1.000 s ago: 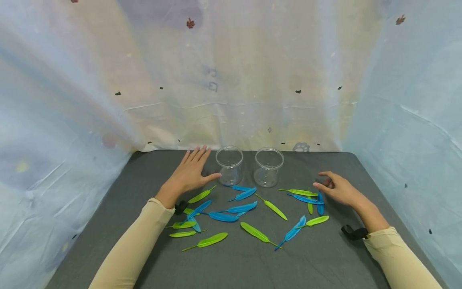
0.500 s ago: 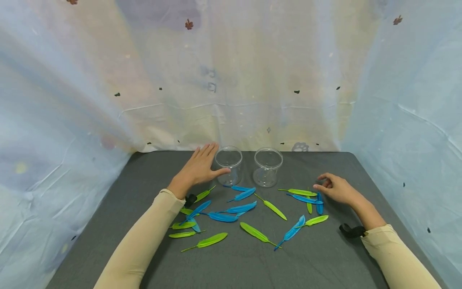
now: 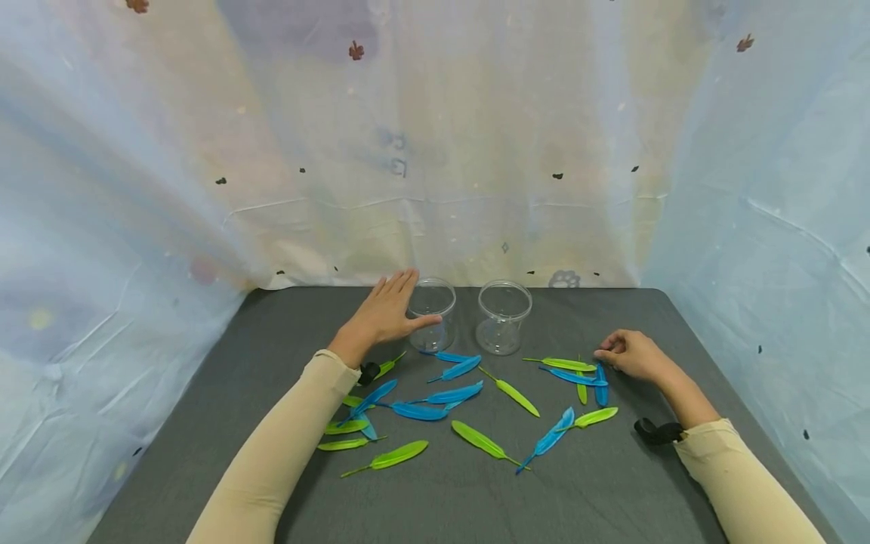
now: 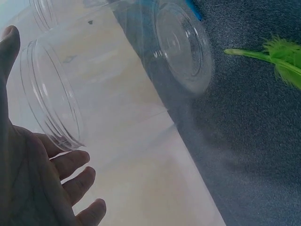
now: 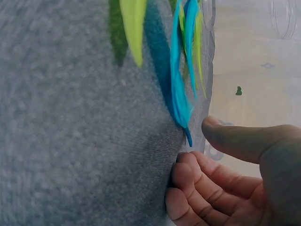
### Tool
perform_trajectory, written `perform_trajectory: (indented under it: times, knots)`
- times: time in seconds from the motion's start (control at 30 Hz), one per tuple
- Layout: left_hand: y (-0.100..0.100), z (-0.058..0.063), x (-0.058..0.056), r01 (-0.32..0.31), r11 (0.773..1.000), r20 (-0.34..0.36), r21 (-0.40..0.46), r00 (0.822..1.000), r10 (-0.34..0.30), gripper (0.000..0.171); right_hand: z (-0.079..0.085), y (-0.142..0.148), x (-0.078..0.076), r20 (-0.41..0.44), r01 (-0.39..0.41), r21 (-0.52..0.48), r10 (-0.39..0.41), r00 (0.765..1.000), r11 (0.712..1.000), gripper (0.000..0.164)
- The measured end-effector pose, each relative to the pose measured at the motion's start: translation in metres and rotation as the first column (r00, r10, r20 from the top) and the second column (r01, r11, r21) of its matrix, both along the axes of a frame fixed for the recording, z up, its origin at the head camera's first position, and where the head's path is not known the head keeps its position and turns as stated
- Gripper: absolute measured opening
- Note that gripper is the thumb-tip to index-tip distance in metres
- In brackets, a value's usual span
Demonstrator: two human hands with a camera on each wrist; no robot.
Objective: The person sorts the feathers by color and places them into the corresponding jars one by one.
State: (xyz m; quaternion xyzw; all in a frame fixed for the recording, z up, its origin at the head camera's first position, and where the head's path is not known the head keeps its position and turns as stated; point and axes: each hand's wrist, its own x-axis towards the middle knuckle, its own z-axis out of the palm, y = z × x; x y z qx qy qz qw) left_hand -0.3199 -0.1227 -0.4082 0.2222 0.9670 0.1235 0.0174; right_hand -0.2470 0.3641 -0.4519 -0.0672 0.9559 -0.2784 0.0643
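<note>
My left hand (image 3: 382,311) is beside the left clear plastic jar (image 3: 435,304), fingers extended and thumb reaching across its near side. In the left wrist view, the fingertips (image 4: 77,186) stand right at the jar's rim (image 4: 56,99). At the right, my right hand (image 3: 632,355) hovers low over the table, fingers bent. In the right wrist view, the quill of a blue feather (image 5: 179,101) points between my thumb (image 5: 230,139) and bent fingers, with the thumb apart from them. Green feathers (image 3: 569,364) and another blue feather (image 3: 571,376) lie close by.
A second clear jar (image 3: 504,321) stands to the right of the first. Several blue and green feathers, such as a green one (image 3: 479,438) and a blue one (image 3: 547,438), lie scattered over the grey table (image 3: 476,506). A patterned curtain (image 3: 462,151) hangs behind.
My left hand has moved right, up to the left jar, its thumb now overlapping the jar. My right thumb and fingers have drawn closer together near the feathers. Jars and feathers stay put.
</note>
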Motion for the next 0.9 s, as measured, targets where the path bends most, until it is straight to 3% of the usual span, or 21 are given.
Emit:
perform_trajectory:
  times: [0.9]
  knots:
    - [0.008, -0.003, -0.01, -0.003, 1.0, -0.009, -0.005, 1.0, 0.002, 0.114, 0.0, -0.004, -0.012, 0.099, 0.082, 0.047, -0.087, 0.991, 0.996, 0.029]
